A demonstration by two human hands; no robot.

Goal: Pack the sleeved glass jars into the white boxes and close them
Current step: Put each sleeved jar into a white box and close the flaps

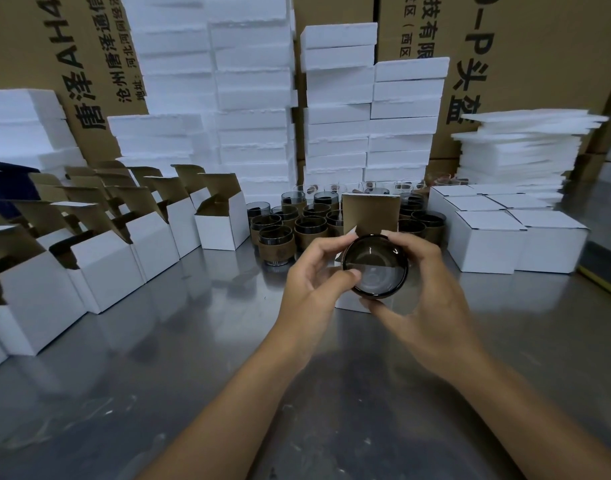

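Observation:
A dark glass jar (375,266) sits in the mouth of an open white box (352,301) at the table's centre; the box's brown-lined lid flap (370,213) stands upright behind it. My left hand (314,275) curls round the jar's left rim and the box. My right hand (425,285) grips the jar's right side, thumb at the bottom rim. Several sleeved glass jars (290,233) stand clustered behind.
Several open white boxes (99,268) line the left of the steel table (193,341). Closed white boxes (505,237) are stacked at right. White foam blocks (248,98) and foam sheets (519,150) pile up behind, against big cardboard cartons (539,46).

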